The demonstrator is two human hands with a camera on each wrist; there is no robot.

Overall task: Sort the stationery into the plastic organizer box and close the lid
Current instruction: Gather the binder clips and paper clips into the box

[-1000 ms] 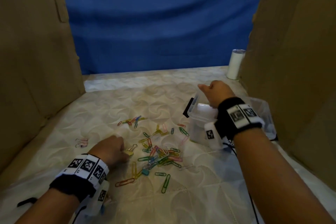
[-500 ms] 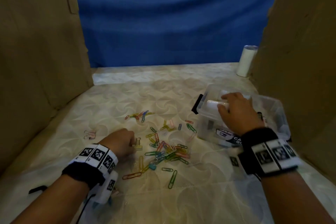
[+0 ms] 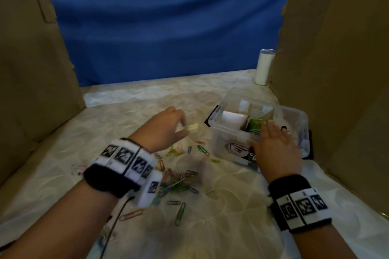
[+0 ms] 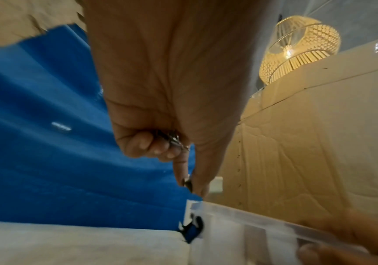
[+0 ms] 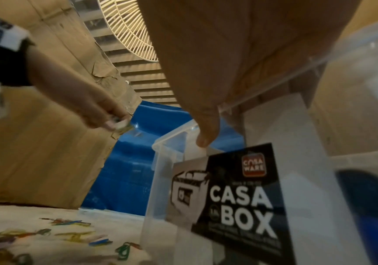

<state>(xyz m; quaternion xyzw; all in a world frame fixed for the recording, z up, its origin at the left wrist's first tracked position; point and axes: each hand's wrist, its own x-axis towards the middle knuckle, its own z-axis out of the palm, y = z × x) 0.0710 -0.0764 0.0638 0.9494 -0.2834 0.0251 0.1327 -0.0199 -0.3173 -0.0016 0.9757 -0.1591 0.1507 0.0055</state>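
The left hand pinches a small yellow binder clip just beside the clear box, which the right hand holds steady with flat fingers, so it should carry the clip over an open slot before letting go.

A clear plastic box stands open on the right of the bed, a black-and-white label on its near wall and card dividers inside; green clips lie in one compartment. A small yellow binder clip is held in the air just left of the box. Colourful paper clips lie scattered on the bed, left of the box.
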